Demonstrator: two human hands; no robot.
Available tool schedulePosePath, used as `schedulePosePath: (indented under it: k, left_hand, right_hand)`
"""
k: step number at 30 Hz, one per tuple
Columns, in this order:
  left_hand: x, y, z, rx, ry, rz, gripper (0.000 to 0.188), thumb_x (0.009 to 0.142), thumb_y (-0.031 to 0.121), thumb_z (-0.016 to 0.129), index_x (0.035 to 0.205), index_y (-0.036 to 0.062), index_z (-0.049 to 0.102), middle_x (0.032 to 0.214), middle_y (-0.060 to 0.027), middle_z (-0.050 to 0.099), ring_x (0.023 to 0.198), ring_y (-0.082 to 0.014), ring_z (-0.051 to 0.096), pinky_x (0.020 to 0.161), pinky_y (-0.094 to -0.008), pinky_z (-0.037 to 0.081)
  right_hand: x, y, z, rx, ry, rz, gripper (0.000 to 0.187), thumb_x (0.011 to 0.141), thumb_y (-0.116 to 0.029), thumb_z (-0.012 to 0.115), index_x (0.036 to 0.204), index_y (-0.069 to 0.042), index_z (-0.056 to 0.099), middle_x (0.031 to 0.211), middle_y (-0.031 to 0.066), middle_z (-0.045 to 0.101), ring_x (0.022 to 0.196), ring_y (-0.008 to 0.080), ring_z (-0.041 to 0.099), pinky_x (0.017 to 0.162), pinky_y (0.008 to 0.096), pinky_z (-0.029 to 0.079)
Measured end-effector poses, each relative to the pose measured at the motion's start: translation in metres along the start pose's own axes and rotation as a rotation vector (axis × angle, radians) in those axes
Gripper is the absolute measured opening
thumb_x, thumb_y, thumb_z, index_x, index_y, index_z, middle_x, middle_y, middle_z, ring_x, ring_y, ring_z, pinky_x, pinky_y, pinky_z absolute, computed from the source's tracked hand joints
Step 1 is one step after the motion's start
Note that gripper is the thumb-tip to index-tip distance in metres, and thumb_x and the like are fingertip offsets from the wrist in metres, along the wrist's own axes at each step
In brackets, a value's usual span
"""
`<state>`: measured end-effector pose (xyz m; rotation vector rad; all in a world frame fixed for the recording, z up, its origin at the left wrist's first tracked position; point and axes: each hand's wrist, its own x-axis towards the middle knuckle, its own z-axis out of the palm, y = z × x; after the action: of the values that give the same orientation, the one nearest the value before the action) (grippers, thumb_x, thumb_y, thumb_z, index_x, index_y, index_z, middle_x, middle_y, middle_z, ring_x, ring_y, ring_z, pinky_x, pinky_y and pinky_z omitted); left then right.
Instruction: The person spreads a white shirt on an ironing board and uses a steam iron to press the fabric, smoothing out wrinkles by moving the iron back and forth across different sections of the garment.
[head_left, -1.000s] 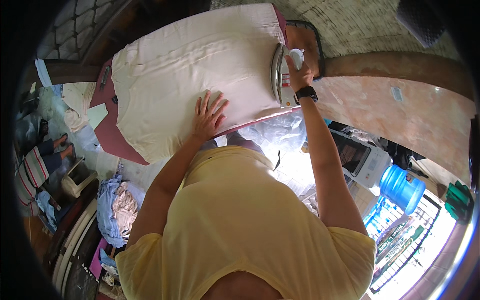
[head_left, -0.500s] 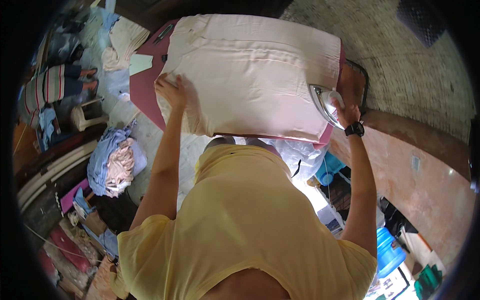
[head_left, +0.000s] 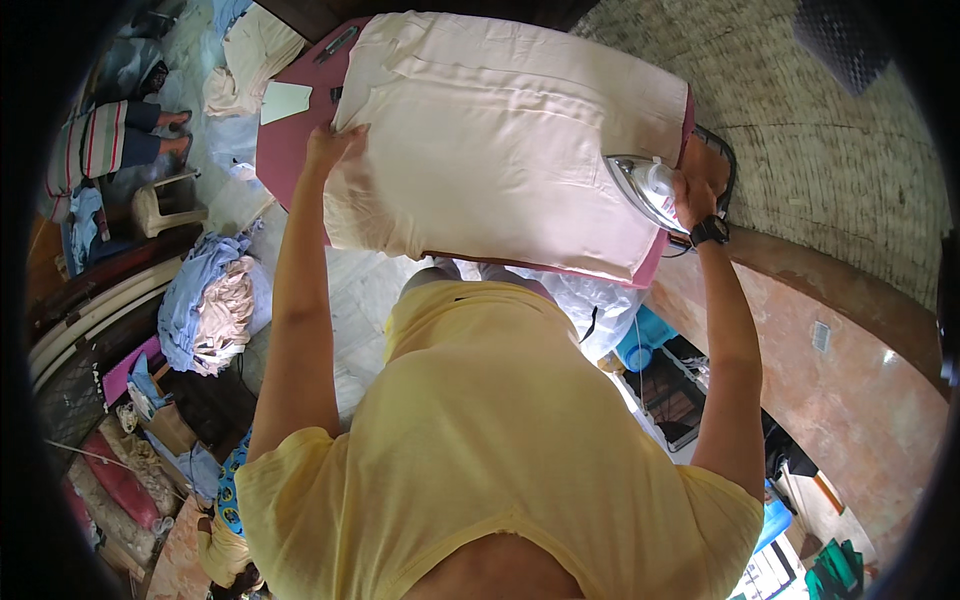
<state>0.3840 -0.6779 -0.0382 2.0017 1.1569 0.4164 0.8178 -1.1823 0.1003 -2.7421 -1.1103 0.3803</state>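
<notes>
Cream cotton, a pale garment (head_left: 500,130), lies spread flat over a maroon-covered ironing board (head_left: 285,150), its near edge hanging off the board toward the person. The right hand (head_left: 690,195), with a black watch on the wrist, is closed around the handle of a steam iron (head_left: 640,185), which sits soleplate-down on the cloth close to the board's right end. The left hand (head_left: 335,145) lies on the garment's left edge with fingers loosely curled over the hem; whether it pinches the fabric or only presses it flat cannot be told. The main risk looks to be scorching: if the iron rests in 1 spot, the light cloth could mark. A second risk is the iron sitting so near the right end, where a slip could carry it off the board. The 2 hands are well apart, so a burn seems unlikely unless the left one slides inward. Loose tension at the hem could also press in a crease. A pile of blue and peach laundry (head_left: 215,310) sits on the floor to the left.
</notes>
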Motion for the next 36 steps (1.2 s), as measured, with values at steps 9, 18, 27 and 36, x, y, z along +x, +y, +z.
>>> schedulePosePath:
  k: [9,18,27,36]
  left_hand:
    - [-0.011,0.026,-0.017,-0.047,0.11,0.064,0.031,0.088,0.024,0.072,0.099,-0.0007,0.056,0.079,-0.0158,0.063,0.067,-0.0256,0.055,0.067,-0.0315,0.048]
    - [-0.013,0.021,-0.015,0.031,0.203,0.099,0.031,0.087,0.027,0.073,0.096,0.0023,0.056,0.077,-0.0175,0.064,0.069,-0.0348,0.06,0.068,-0.0379,0.05]
    - [-0.018,0.034,-0.005,-0.026,0.23,0.124,0.028,0.091,0.024,0.069,0.098,-0.0003,0.056,0.084,-0.0171,0.068,0.077,-0.0258,0.067,0.068,-0.034,0.05]
    - [-0.018,0.024,-0.008,-0.026,0.177,0.075,0.033,0.092,0.021,0.069,0.111,-0.003,0.056,0.092,-0.0137,0.069,0.081,-0.0144,0.064,0.073,-0.0283,0.05]
  right_hand:
    - [0.003,-0.012,0.003,0.117,-0.048,-0.24,0.068,0.094,-0.066,0.028,0.082,-0.01,0.064,0.069,0.0142,0.065,0.068,0.0376,0.065,0.066,0.0465,0.051]
    - [0.024,-0.182,0.054,0.18,-0.043,-0.525,0.052,0.1,-0.05,0.036,0.092,-0.011,0.069,0.053,0.0088,0.06,0.054,0.0285,0.063,0.053,0.0443,0.051]
    - [0.032,-0.361,0.072,0.194,-0.185,-0.477,0.043,0.099,-0.033,0.038,0.09,-0.006,0.07,0.077,0.0196,0.069,0.075,0.0381,0.069,0.07,0.0493,0.055]
    - [-0.028,-0.065,0.04,-0.12,-0.036,-0.426,0.022,0.09,-0.025,0.047,0.089,-0.007,0.06,0.072,0.0132,0.064,0.07,0.0374,0.063,0.067,0.0484,0.051]
